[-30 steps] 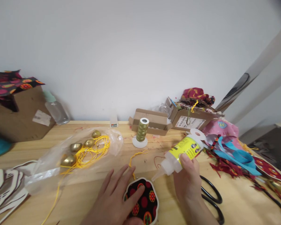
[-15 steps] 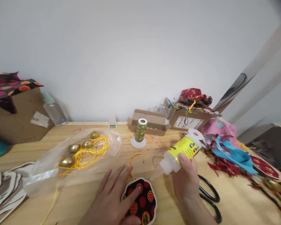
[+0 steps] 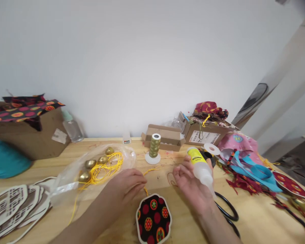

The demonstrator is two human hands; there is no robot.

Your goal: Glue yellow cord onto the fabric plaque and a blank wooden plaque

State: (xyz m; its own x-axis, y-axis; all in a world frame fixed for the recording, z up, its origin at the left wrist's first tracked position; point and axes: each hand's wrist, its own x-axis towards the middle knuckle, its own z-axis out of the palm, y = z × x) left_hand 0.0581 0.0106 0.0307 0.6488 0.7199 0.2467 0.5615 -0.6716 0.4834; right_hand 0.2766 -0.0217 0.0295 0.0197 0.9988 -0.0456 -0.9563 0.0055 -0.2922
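Note:
The fabric-covered piece (image 3: 154,218), black with red and orange flower patterns and a pale scalloped rim, lies flat on the table. A short yellow cord (image 3: 151,169) runs up from its top edge. My left hand (image 3: 128,186) is above and left of the piece, fingers closed together over the middle of this cord, hiding part of it. My right hand (image 3: 193,189) holds a clear squeeze bottle (image 3: 202,171) with a yellow label, its nozzle tipped down toward my wrist. Black-handled scissors (image 3: 228,206) lie beside my right wrist, partly covered.
Behind my hands stand a spool of olive thread (image 3: 155,145) and a small open carton (image 3: 165,134). Brass bells (image 3: 90,164) and yellow cord rest on a plastic bag at left, near cut-out shapes (image 3: 12,206). Blue ribbon (image 3: 254,174) and fabric scraps lie at right.
My left hand has lifted off the patterned piece and moved up to the yellow cord. My right hand has turned, swinging the bottle's nozzle from the piece toward my wrist.

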